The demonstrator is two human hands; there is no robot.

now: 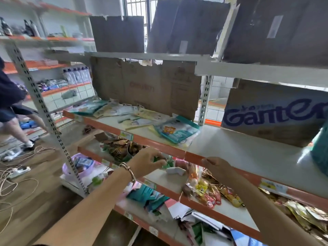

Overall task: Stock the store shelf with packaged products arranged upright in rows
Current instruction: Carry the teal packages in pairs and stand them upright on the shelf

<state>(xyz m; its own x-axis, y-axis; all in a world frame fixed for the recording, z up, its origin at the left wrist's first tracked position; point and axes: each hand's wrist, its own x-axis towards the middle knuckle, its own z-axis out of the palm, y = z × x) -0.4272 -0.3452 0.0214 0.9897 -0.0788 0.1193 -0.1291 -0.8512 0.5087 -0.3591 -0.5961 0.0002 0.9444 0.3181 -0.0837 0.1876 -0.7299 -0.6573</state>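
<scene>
My left hand [148, 161], with a bracelet on the wrist, reaches under the orange shelf edge [159, 145] and pinches a small green packet [166, 163] on the second shelf. My right hand [217, 165] is curled at that same orange edge, fingers closed; whether it holds anything is hidden. Flat pouches lie scattered on the upper shelf, among them a teal-and-white pouch [177, 132] with a cartoon figure. On the shelf below lies a pile of red and yellow snack packets [207, 192], and brown packets [120, 147] lie heaped to the left.
A torn cardboard sheet [147, 87] backs the upper shelf. A printed carton [273, 112] stands to the right. A pink basket [78, 167] sits on the floor by the upright post. Cables [16, 174] trail on the floor. Another person's legs [16, 125] are at far left.
</scene>
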